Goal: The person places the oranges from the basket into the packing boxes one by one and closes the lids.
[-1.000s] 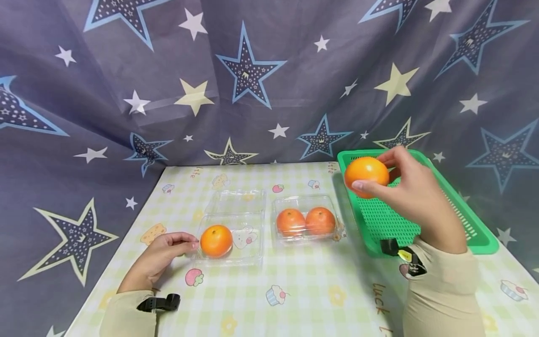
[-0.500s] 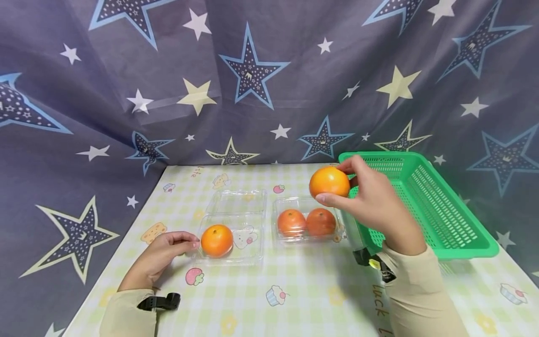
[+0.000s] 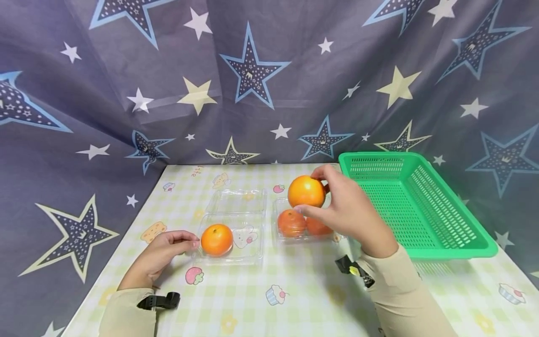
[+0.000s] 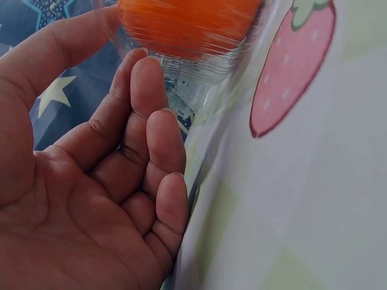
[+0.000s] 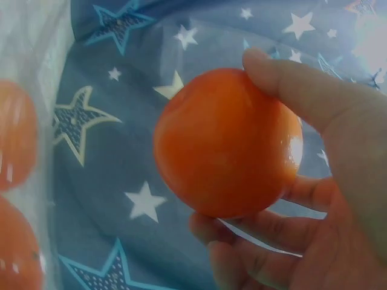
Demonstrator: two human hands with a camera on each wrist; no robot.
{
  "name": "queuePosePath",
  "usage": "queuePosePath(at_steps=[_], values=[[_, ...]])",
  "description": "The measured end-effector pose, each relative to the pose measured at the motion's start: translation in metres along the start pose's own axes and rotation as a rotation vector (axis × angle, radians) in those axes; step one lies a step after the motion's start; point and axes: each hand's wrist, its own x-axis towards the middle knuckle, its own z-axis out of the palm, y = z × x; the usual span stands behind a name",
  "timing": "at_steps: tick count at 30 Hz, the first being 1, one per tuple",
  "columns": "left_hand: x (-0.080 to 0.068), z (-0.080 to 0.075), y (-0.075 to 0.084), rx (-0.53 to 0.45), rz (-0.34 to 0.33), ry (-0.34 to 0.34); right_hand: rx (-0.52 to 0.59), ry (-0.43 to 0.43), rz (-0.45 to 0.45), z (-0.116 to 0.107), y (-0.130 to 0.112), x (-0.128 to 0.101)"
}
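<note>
My right hand (image 3: 351, 210) holds an orange (image 3: 306, 192) between thumb and fingers, above the closed clear clamshell box (image 3: 303, 238). Two more oranges lie in that box, the right one (image 3: 316, 226) partly covered by my hand. In the right wrist view the held orange (image 5: 227, 145) is gripped from the side. My left hand (image 3: 162, 257) pinches the left edge of an open clear plastic clamshell box (image 3: 248, 255) with thumb and index finger. One orange (image 3: 216, 240) sits in the left of its base. The left wrist view shows my other fingers (image 4: 166, 142) bent beside the box.
A green plastic basket (image 3: 467, 234) stands at the right of the table. The open box's lid (image 3: 237, 201) lies back toward the far side. A checked tablecloth (image 3: 244, 309) covers the table, and a star-patterned curtain (image 3: 269, 126) hangs behind.
My right hand has carried the orange leftward and lower, from over the green basket to above the closed box. My left hand has stayed at the open box's edge.
</note>
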Motion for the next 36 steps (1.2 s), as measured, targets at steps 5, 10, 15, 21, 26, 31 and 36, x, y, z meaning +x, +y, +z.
queuePosePath(at_steps=[5,10,15,21,26,31,36], values=[[0.003,0.001,-0.001,0.007,-0.018,0.003,-0.004,-0.005,-0.06,0.018,-0.003,0.002],[0.002,0.001,0.0,0.008,-0.027,0.007,0.015,0.0,-0.092,0.033,-0.004,0.004],[0.001,0.001,0.001,0.001,-0.023,0.004,0.021,0.015,-0.121,0.046,-0.008,0.004],[0.0,0.001,0.002,0.003,-0.027,0.007,0.045,0.021,-0.182,0.064,-0.011,0.003],[0.001,0.0,0.0,0.014,-0.034,0.009,0.018,0.033,-0.21,0.08,-0.013,0.002],[0.001,0.001,0.0,0.018,-0.04,0.008,-0.037,0.032,-0.238,0.093,-0.015,0.001],[0.001,0.0,0.001,0.015,-0.036,0.002,-0.053,0.008,-0.282,0.103,-0.019,0.0]])
